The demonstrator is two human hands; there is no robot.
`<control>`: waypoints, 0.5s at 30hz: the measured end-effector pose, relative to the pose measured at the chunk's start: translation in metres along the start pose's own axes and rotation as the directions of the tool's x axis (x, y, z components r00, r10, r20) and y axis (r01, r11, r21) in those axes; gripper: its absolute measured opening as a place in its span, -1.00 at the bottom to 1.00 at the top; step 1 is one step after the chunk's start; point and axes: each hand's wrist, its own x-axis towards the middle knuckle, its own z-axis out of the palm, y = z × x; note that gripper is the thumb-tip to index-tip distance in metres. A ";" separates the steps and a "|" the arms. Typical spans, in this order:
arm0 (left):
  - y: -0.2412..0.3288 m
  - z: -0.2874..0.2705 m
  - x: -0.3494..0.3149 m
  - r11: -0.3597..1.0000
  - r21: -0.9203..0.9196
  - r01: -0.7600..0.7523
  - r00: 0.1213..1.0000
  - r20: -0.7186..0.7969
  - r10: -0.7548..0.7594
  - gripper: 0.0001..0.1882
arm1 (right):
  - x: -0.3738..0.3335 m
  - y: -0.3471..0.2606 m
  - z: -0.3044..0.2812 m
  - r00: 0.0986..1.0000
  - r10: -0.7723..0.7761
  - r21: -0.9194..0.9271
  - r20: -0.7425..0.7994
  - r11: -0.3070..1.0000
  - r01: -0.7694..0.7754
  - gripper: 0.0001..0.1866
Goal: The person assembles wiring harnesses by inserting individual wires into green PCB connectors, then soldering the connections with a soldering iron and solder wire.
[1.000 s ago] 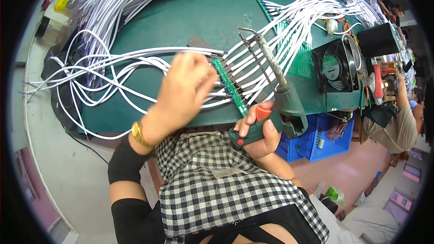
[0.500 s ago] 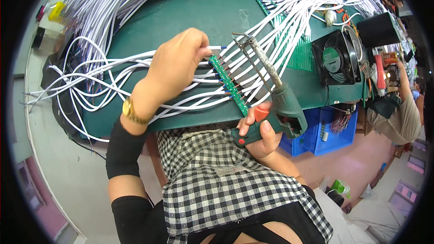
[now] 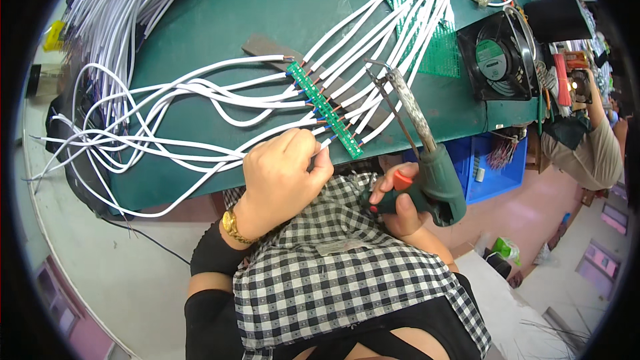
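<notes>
A narrow green circuit board strip (image 3: pixel 325 111) lies slantwise on the table, with white cables joined along both long sides. My left hand (image 3: pixel 283 170) pinches the end of a white cable (image 3: pixel 326 145) beside the strip's near end; its fingertips partly hide the cable. In my right hand (image 3: pixel 403 207) is a dark green soldering gun (image 3: pixel 437 177) with a red trigger. Its worn metal barrel points up and away, and the bent tip hangs to the right of the strip, apart from it. Beneath the strip runs a dark flat bar (image 3: pixel 263 47).
Thick bundles of white cables (image 3: pixel 127 20) cover the far left. More green boards (image 3: pixel 433 47) lie under cables at the back right, near a black fan (image 3: pixel 492 60). A blue bin (image 3: pixel 497 170) sits beyond the table edge. Another person's arm (image 3: pixel 595 103) shows at far right.
My left hand has moved from the strip's far end to its near end, now at another cable. The soldering gun has shifted slightly right and nearer. The whole view has shifted somewhat.
</notes>
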 end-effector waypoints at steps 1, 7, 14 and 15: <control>0.000 0.001 0.000 0.999 0.035 -0.002 1.000 -0.001 0.002 -0.79 | -0.004 -0.005 -0.004 0.999 0.033 -0.083 0.020 0.996 -0.031 -0.57; -0.001 0.002 -0.002 0.998 -0.010 0.060 0.998 0.018 -0.060 -0.77 | -0.028 -0.017 -0.008 0.976 0.094 -0.133 -0.198 0.984 -0.122 -0.44; -0.003 0.000 0.001 1.000 -0.022 0.015 1.000 0.024 -0.015 -0.77 | -0.035 -0.016 -0.025 0.998 0.026 -0.220 -0.059 0.975 -0.038 -0.54; -0.004 0.000 0.001 1.000 -0.023 0.016 1.000 0.024 -0.015 -0.77 | -0.037 -0.016 -0.026 0.997 0.032 -0.226 -0.076 0.973 -0.048 -0.54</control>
